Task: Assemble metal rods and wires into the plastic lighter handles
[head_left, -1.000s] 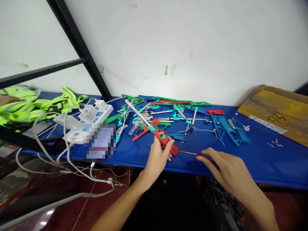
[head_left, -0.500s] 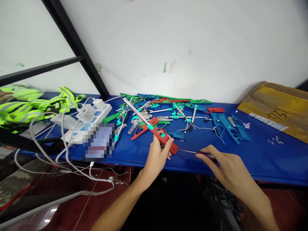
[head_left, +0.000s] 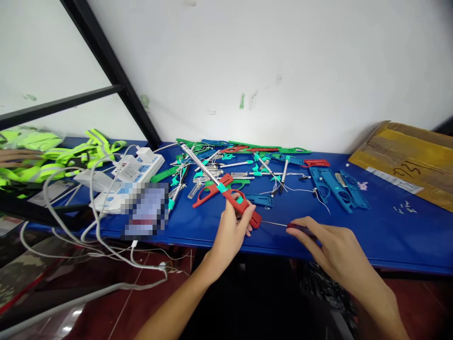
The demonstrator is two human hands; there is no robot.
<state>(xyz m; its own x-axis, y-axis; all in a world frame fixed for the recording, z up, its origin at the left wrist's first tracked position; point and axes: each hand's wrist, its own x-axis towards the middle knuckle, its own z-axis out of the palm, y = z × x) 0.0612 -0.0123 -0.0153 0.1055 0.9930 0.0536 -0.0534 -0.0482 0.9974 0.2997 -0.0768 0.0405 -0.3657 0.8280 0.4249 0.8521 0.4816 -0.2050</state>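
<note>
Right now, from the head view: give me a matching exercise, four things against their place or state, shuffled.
1. Left hand
2. Right hand
3. Power strip
4. Cardboard box

A. Has white plugs in it
B. Holds a thin-shafted tool
C. On the right part of the blue table
D. Grips a red handle with a metal tube

Pairs: 1-D, 2-B, 3-A, 4-C

just the one view here, worn on the head, looking forward and down over the blue bench (head_left: 283,243), pretty close in, with the cardboard box (head_left: 406,163) off at its right end
</note>
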